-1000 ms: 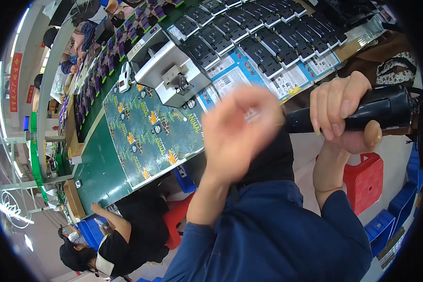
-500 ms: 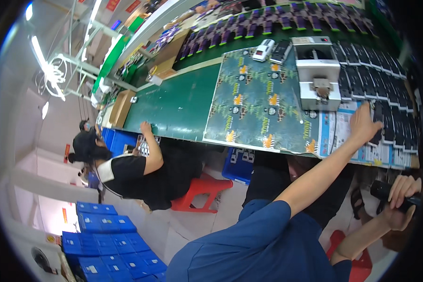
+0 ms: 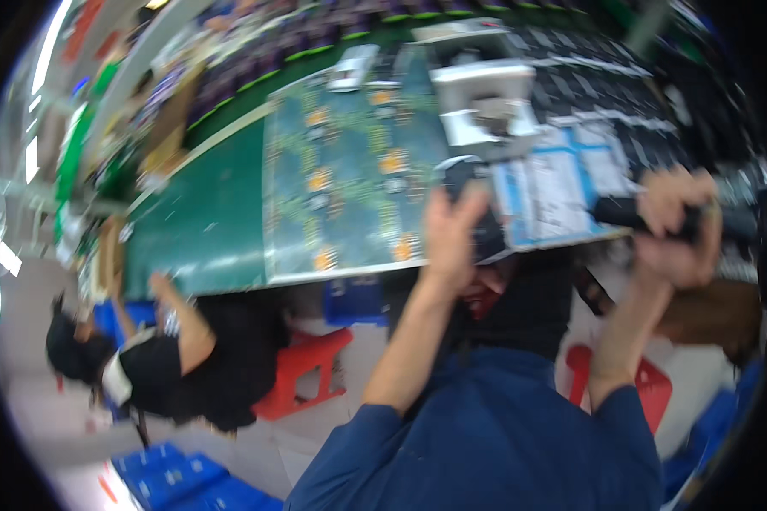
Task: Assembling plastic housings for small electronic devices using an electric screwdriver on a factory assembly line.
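My left hand [image 3: 453, 234] is closed around the side of a black toy car part [image 3: 488, 226] with a pale edge, at the table's front edge. Motion blurs its details. To the right, my right hand [image 3: 677, 223] grips a black electric screwdriver [image 3: 618, 213], its barrel pointing left over the papers. Beyond my left hand is a white and grey box-shaped fixture [image 3: 486, 85] with a brownish block on its front. Rows of black toy car parts [image 3: 571, 89] with white edges lie behind and right of the fixture.
A white toy car [image 3: 354, 68] and a dark toy car [image 3: 389, 64] stand at the back of the patterned mat [image 3: 349, 187]. Printed papers [image 3: 554, 183] cover the table by my hands. At left a co-worker [image 3: 179, 358] sits near a red stool [image 3: 302, 375]. Blue bins [image 3: 179, 481] stand behind.
My left hand has come back leftward from the rows with a black toy car part. My right hand has raised the screwdriver to table level. The view has swung right and blurred.
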Demonstrator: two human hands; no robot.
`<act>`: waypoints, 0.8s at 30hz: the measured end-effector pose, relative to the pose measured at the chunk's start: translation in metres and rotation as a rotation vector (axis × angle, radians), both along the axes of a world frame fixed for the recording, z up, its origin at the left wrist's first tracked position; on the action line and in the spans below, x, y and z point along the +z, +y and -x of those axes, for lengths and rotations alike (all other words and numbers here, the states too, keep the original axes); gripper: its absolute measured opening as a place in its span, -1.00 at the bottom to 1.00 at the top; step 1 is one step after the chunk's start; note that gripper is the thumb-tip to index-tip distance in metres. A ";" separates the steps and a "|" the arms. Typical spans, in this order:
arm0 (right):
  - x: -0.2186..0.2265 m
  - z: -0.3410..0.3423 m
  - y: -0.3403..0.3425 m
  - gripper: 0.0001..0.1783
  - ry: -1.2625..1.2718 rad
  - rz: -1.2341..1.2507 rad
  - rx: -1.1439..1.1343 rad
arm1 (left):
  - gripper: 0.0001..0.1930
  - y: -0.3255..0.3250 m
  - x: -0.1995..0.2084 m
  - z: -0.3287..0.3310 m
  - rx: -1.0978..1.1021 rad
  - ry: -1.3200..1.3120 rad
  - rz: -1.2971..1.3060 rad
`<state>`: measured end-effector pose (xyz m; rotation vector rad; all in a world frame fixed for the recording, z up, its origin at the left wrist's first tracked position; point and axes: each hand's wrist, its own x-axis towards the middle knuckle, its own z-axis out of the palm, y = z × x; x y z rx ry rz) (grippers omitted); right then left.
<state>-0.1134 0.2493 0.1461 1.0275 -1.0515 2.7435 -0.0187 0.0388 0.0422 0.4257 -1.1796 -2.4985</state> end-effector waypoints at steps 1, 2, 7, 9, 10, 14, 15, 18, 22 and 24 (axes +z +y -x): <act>0.000 0.004 -0.018 -0.87 0.011 0.008 -0.005 | -0.74 -0.007 0.004 -0.005 0.002 -0.078 -0.066; 0.002 0.010 -0.026 -0.82 0.070 -0.085 -0.082 | -0.74 -0.008 0.000 -0.002 -0.065 -0.076 -0.078; 0.005 0.031 -0.069 -0.81 0.189 -0.203 -0.205 | -0.73 0.000 -0.014 -0.001 -0.171 -0.052 0.023; 0.005 0.035 -0.085 -0.87 0.229 -0.215 -0.241 | -0.74 -0.001 -0.013 0.001 -0.195 -0.038 0.017; 0.004 0.036 -0.093 -0.89 0.204 -0.231 -0.240 | -0.74 -0.002 -0.013 0.001 -0.188 -0.040 -0.017; -0.002 0.042 -0.113 -0.88 0.250 -0.351 -0.337 | -0.75 -0.006 -0.017 0.002 -0.180 -0.066 -0.048; -0.003 0.042 -0.117 -0.87 0.246 -0.370 -0.348 | -0.75 -0.006 -0.017 0.002 -0.176 -0.057 -0.058; 0.001 0.037 -0.125 -0.85 0.283 -0.442 -0.382 | -0.76 -0.006 -0.014 0.002 -0.174 -0.053 -0.066; 0.009 0.048 -0.141 -0.82 0.462 -0.489 -0.501 | -0.77 -0.004 -0.015 0.004 -0.131 -0.056 -0.105; 0.020 0.045 -0.146 -0.81 0.311 -0.507 -0.407 | -0.78 -0.005 -0.012 0.003 -0.163 -0.068 -0.112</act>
